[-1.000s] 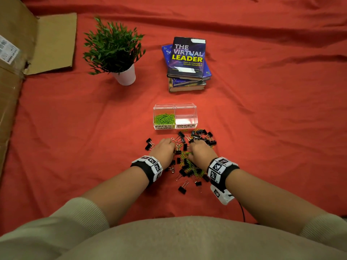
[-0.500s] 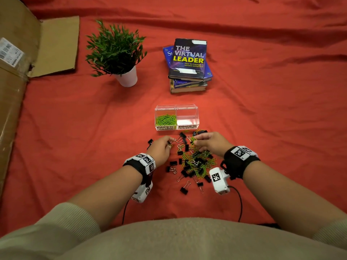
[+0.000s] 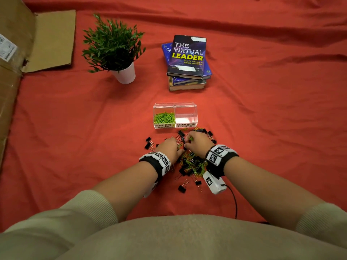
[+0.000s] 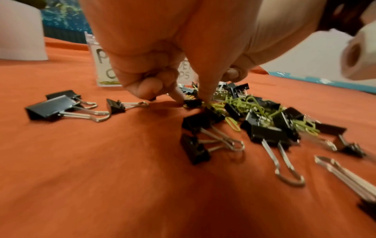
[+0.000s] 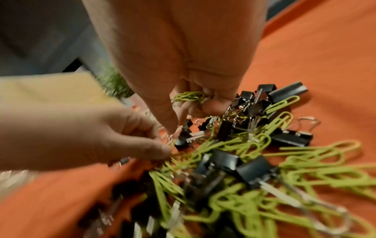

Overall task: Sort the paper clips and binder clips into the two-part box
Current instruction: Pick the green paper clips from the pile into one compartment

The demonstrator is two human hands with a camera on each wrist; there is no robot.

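Observation:
A clear two-part box (image 3: 195,113) stands on the red cloth. Its left half, labelled PAPER CLIPS, holds green paper clips (image 3: 164,117); its right half, labelled BINDER CLIPS, is bare. Just in front lies a mixed pile (image 3: 193,164) of black binder clips and green paper clips. My left hand (image 3: 178,147) pinches with thumb and forefinger (image 4: 192,99) at the pile's left edge, where a green paper clip lies under a small black binder clip (image 4: 194,102). My right hand (image 3: 188,141) hovers over the pile's far side, its curled fingers holding a few green paper clips (image 5: 189,96).
Loose binder clips (image 4: 61,106) lie left of the pile, and others (image 3: 182,188) on its near side. Beyond the box stand a potted plant (image 3: 116,49) and a stack of books (image 3: 188,59). A cardboard box (image 3: 11,72) runs along the left edge.
The two hands have come together over the pile's far part: the right hand moved left, the left hand moved right into the clips.

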